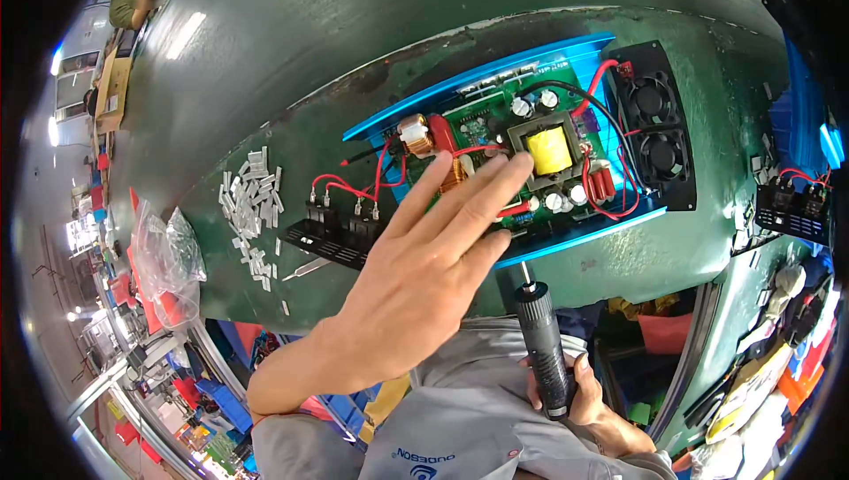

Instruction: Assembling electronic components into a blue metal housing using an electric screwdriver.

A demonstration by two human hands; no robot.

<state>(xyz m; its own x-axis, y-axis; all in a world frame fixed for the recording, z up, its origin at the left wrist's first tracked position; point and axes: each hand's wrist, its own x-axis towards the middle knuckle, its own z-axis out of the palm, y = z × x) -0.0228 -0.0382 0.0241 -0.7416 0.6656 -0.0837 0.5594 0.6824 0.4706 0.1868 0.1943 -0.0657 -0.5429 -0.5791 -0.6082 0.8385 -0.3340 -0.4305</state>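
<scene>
An open blue metal housing (594,232) lies on the green bench, holding a green circuit board (478,119) with a yellow-wrapped transformer (550,151), copper coils and capacitors. My left hand (411,272) reaches over its near left side, fingers stretched out, palm down; its fingers hide part of the board. Whether the fingertips touch the parts, I cannot tell. Below the housing's near wall, my right hand (586,394) grips a black electric screwdriver (541,330) with its bit pointing up toward that wall. A black end panel (329,240) with red wires lies left of the housing.
A black panel with two fans (688,118) stands at the housing's right end. Small silvery metal pieces (252,197) are scattered at left, near a thin metal tool (307,269) and a clear plastic bag (165,259). Another wired black panel (794,212) sits far right.
</scene>
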